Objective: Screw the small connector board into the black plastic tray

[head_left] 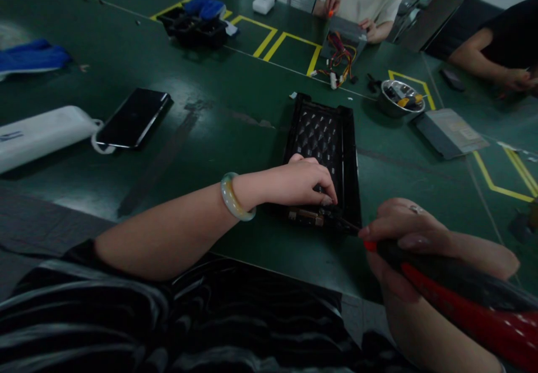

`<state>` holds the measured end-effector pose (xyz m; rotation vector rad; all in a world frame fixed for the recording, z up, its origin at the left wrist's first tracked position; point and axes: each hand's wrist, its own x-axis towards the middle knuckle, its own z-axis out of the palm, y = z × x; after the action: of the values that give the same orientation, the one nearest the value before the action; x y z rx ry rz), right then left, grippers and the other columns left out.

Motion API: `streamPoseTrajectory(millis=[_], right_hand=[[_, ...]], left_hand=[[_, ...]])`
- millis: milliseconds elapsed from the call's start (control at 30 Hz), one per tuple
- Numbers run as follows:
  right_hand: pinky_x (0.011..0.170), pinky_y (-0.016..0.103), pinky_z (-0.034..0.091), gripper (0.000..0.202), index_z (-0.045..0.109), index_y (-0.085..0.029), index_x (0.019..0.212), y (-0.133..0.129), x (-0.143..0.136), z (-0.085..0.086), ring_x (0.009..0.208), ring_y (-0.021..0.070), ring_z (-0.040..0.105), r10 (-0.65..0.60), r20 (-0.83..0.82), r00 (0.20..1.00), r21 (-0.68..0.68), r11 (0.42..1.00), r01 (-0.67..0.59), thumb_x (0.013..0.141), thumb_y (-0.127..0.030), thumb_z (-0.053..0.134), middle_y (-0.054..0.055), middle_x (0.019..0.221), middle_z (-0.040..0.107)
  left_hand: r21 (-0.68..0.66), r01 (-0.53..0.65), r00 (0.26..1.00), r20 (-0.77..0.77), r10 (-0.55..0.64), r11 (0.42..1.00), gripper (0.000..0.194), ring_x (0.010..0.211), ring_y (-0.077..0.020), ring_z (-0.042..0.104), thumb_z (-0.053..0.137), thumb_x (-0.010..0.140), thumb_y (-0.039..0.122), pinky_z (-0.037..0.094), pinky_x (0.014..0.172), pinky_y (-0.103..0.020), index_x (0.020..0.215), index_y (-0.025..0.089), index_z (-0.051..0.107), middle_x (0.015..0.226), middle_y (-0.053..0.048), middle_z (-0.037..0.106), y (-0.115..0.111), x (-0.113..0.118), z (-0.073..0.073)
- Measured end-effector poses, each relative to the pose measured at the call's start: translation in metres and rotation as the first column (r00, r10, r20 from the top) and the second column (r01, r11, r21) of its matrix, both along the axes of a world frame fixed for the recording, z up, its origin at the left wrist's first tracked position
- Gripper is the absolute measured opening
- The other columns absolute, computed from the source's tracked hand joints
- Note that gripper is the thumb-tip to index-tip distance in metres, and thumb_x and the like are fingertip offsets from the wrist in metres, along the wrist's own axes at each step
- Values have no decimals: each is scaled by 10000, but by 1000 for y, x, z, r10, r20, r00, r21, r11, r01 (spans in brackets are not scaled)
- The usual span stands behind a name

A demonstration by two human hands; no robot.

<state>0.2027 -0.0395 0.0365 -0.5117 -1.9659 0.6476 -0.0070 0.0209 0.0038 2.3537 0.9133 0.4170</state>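
A black rectangular panel (348, 154) with a diamond-patterned surface lies on the green table. My left hand (305, 182) rests over its near part, fingers bent and pressed down at the near edge; what they pinch, if anything, is too small to name. Small metal connectors (306, 217) show at that edge, just below the left hand. At the right, my right hand (403, 238) is wrapped round a red and black screwdriver (471, 294). The tool's thin shaft points left to the panel's near right edge, close to the left fingertips. Its very tip is hard to make out.
Left on the green table (235, 154) lie a black phone (134, 118), a white case (46, 134) and a blue glove (33, 58). Farther back are a black tray (193, 31), a metal bowl (393, 106) and a grey box (449, 132). Two people sit opposite, one holding a wired metal unit (344, 39).
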Motion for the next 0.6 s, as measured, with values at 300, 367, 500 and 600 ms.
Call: streamPoseTrajectory(millis=[300, 367, 500, 600], right_hand=[[525, 311, 488, 127, 652, -295, 949, 4, 2, -3, 474, 144, 612, 87, -15, 996, 163, 983, -83, 907, -414, 654, -20, 709, 714], [527, 304, 487, 96, 662, -281, 947, 5, 1, 0, 474, 137, 609, 107, -17, 994, 157, 982, -103, 922, -369, 632, -11, 722, 720], [548, 307, 498, 109, 670, -273, 941, 3, 1, 3, 501, 142, 623, 101, -24, 995, 96, 991, -99, 893, -371, 676, -2, 744, 724], [524, 312, 497, 158, 661, -284, 954, 3, 1, 1, 479, 148, 609, 79, -58, 995, 104, 992, -73, 868, -410, 702, -12, 707, 710]], left_hand=[[38, 142, 990, -18, -141, 989, 206, 1106, -232, 511, 702, 856, 446, 216, 928, -370, 1007, 335, 787, 1154, 23, 720, 0, -3, -3], [52, 134, 991, -29, -133, 990, 202, 1100, -234, 508, 719, 842, 449, 217, 918, -369, 993, 336, 791, 1132, 21, 726, -1, 0, -4], [94, 101, 995, -31, -98, 990, 147, 1074, -230, 507, 731, 841, 418, 210, 903, -374, 944, 340, 799, 1096, 30, 733, -2, 4, -6], [110, 99, 995, -24, -97, 989, 129, 1049, -222, 511, 731, 845, 411, 206, 891, -378, 929, 341, 799, 1069, 35, 736, -3, 5, -8]])
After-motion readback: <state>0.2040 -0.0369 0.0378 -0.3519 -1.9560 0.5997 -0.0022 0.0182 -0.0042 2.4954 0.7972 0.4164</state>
